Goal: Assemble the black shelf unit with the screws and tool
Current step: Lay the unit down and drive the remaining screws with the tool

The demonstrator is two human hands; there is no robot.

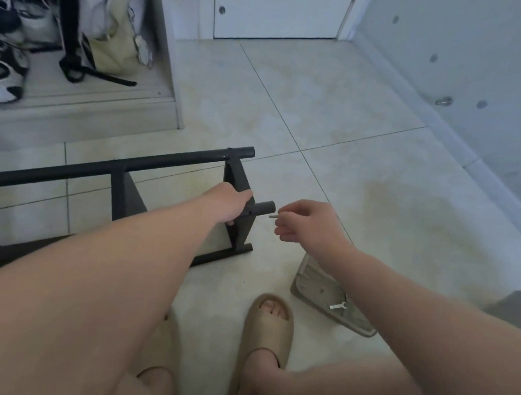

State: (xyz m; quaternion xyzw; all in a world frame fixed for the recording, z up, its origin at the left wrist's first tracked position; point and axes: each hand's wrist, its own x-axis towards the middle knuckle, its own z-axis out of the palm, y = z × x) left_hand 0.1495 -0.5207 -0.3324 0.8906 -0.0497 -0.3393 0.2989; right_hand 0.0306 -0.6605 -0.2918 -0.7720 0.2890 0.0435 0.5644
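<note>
Black shelf frame (117,168) lies on its side on the tiled floor (334,110), toward the floor's left edge, below the raised step (84,107). Left hand (230,203) has its fingers curled round the frame's end post, by the short tube stub (263,208). Right hand (309,223) pinches a small pale screw (273,216), tip just beside the stub's open end. Clear tray (314,287) holding a white tool (338,306) sits on the floor under the right forearm.

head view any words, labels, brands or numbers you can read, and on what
No text here can be read.
Tray: faint marks on its base, too blurred to read.
Shoes: dark and white patterns only, no legible brand.
</note>
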